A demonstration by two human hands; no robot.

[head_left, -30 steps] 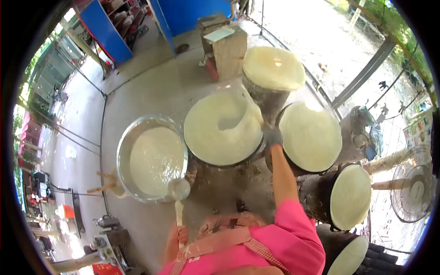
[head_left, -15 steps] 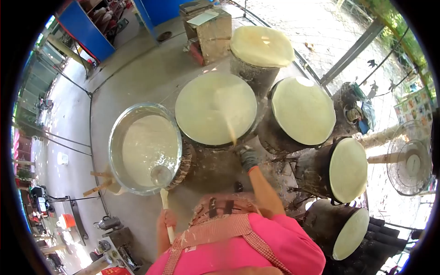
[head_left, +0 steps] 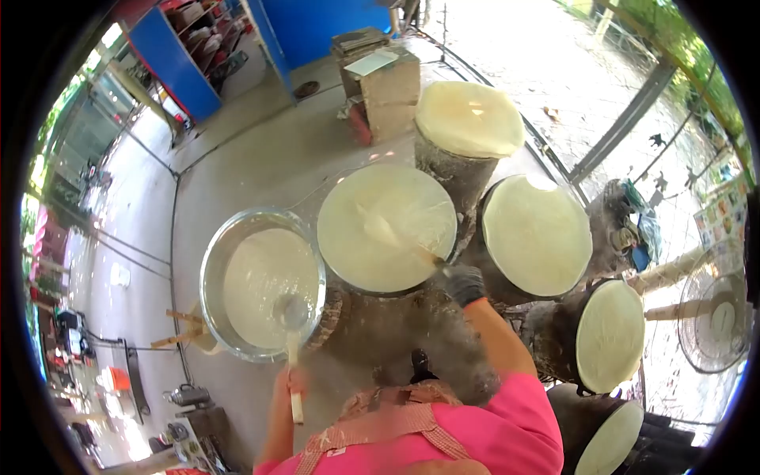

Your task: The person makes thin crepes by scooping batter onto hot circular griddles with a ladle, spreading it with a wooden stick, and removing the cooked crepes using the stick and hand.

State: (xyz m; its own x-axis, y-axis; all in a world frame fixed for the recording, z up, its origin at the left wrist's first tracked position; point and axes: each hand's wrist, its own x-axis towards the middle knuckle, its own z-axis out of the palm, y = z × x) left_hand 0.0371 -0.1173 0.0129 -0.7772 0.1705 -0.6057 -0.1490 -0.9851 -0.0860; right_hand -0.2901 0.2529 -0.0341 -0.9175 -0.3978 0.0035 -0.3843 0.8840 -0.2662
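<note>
My left hand (head_left: 290,380) is closed round the pale handle of a ladle (head_left: 291,311), whose round bowl rests in the white batter (head_left: 265,269) inside a wide metal basin (head_left: 207,277). My right hand (head_left: 462,283), in a dark glove, grips a spreader (head_left: 384,227) by its handle. The spreader's pale, motion-blurred blade lies over a round griddle (head_left: 348,207) coated with pale batter. Wet-looking streaks show near the blade on the griddle's right part.
Other round griddles with pale sheets stand behind (head_left: 469,119), to the right (head_left: 537,236), and lower right (head_left: 609,336), (head_left: 609,443). A box (head_left: 392,95) stands at the back. A fan (head_left: 716,313) is at the far right; wooden legs (head_left: 186,328) jut beside the basin.
The spreader in my right hand has swept across the griddle, its blade now further left and my gloved hand further right. The ladle has dipped into the batter. The camera view has shifted.
</note>
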